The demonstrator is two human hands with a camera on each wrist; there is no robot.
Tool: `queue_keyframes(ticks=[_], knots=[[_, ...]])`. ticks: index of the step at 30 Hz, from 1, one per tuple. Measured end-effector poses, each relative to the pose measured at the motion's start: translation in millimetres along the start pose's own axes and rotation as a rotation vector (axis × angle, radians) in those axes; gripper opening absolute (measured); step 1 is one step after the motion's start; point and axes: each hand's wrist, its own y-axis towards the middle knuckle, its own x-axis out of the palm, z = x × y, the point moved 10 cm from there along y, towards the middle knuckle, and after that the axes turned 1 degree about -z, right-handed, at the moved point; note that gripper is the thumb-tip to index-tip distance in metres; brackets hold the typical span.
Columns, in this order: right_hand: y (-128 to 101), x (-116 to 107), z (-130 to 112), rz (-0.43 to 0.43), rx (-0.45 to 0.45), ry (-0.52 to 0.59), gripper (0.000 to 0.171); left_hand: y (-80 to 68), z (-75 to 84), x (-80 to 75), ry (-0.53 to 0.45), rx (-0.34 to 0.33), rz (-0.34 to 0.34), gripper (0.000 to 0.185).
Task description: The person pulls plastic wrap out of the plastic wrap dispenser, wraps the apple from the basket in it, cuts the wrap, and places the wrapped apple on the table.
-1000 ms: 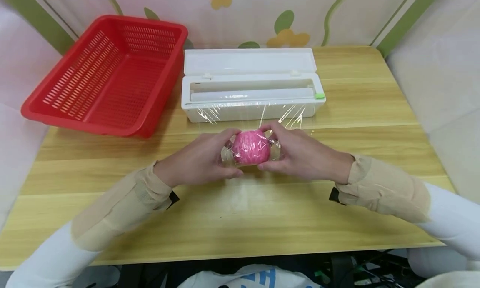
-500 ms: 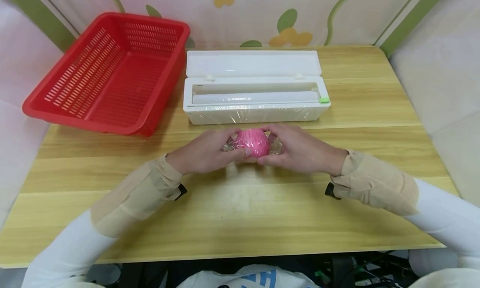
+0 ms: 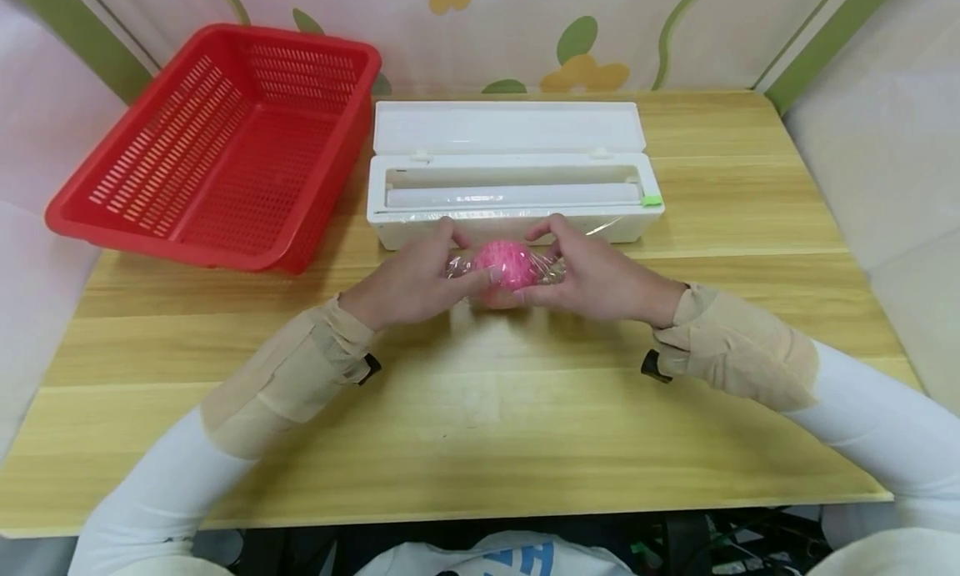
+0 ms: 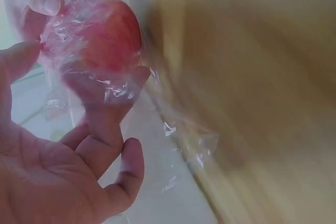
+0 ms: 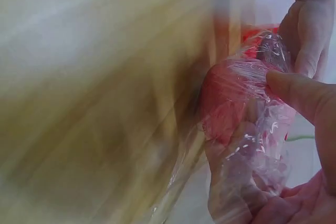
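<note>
Ball (image 3: 506, 261), pink-red & wrapped in clear film (image 3: 550, 269), sits betw. a person's two hands near ctr. of head view; whether its base touches the wood table (image 3: 480, 443) can't be told. L. hand (image 3: 411, 286), at the ball's 9 o'clock, is clamped on it, thumb to the near side, fingers bent toward the far side. R. hand (image 3: 603, 277), at 3 o'clock, is likewise clamped on the wrapped ball; right wrist view, blurred in part, has its thumb pressing the film & more film bunched at the ball's 5 o'clock, by the fingers. Left wrist view shows loose film trailing toward 5 o'clock. At 12 o'clock from the ball, just beyond the fingers: white box (image 3: 420, 231), lid (image 3: 510, 127) tipped back, roll (image 3: 517, 196) inside, green tab (image 3: 652, 201) at the box's 3 o'clock end. Film glints along the box front. Red basket (image 3: 180, 255) stands at 10 o'clock, just beside the box. White sleeves (image 3: 157, 476), tan wraps (image 3: 281, 384) at the wrists. Flower-print backdrop (image 3: 495, 26), 12 o'clock.
</note>
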Motion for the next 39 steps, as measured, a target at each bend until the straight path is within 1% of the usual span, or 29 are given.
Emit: queue_keyframes(ticks=[2, 4, 8, 10, 11, 13, 16, 18, 21, 25, 29, 32, 33, 35, 36, 37, 39], knots=[[2, -2, 2, 0.005, 0.02, 0.002, 0.076, -0.9, -4.3, -5.4, -0.001, -0.022, 0.013, 0.054], [4, -4, 3, 0.007, 0.031, 0.004, 0.076, -3.5, -9.8, -11.2, -0.025, -0.049, 0.025, 0.057], [6, -8, 5, 0.006, 0.058, 0.021, 0.073, -13.0, -24.6, -22.5, -0.071, -0.122, 0.05, 0.059], [6, -11, 8, 0.006, 0.078, 0.025, 0.072, -19.4, -31.6, -25.1, -0.075, -0.14, 0.05, 0.059], [6, -11, 9, 0.007, 0.084, 0.025, 0.071, -22.4, -34.3, -25.4, -0.077, -0.134, 0.048, 0.058], [6, -13, 11, 0.012, 0.093, 0.029, 0.069, -27.3, -37.8, -23.2, -0.087, -0.096, 0.031, 0.058], [7, -15, 13, 0.022, 0.096, 0.036, 0.066, -32.4, -38.7, -19.7, -0.081, -0.005, 0.022, 0.057], [7, -15, 14, 0.025, 0.092, 0.04, 0.063, -35.5, -36.9, -19.0, -0.058, 0.05, 0.033, 0.054], [9, -14, 14, 0.021, 0.085, 0.043, 0.06, -40.4, -33.5, -21.6, -0.005, 0.109, 0.08, 0.049], [11, -11, 14, 0.005, 0.068, 0.043, 0.059, -49.0, -31.8, -23.7, 0.009, 0.148, 0.118, 0.043], [11, -9, 11, -0.001, 0.043, 0.056, 0.056, -55.7, -32.1, -21.7, 0.018, 0.174, 0.122, 0.044], [11, -8, 13, -0.004, 0.047, 0.067, 0.055, -57.8, -31.1, -19.7, 0.077, 0.186, 0.11, 0.048], [10, -8, 13, -0.007, 0.048, 0.074, 0.055, -58.6, -29.6, -19.9, 0.109, 0.19, 0.116, 0.05], [10, -7, 14, -0.01, 0.045, 0.087, 0.056, -59.5, -21.2, -20.5, 0.178, 0.211, 0.145, 0.055], [10, -7, 15, -0.01, 0.043, 0.092, 0.056, -59.2, -14.4, -20.6, 0.217, 0.233, 0.167, 0.058], [10, -7, 16, -0.008, 0.039, 0.097, 0.056, -58.5, -5.8, -20.5, 0.252, 0.258, 0.193, 0.061], [9, -9, 16, -0.001, 0.025, 0.1, 0.056, -54.6, 14.4, -16.4, 0.33, 0.334, 0.24, 0.069]])
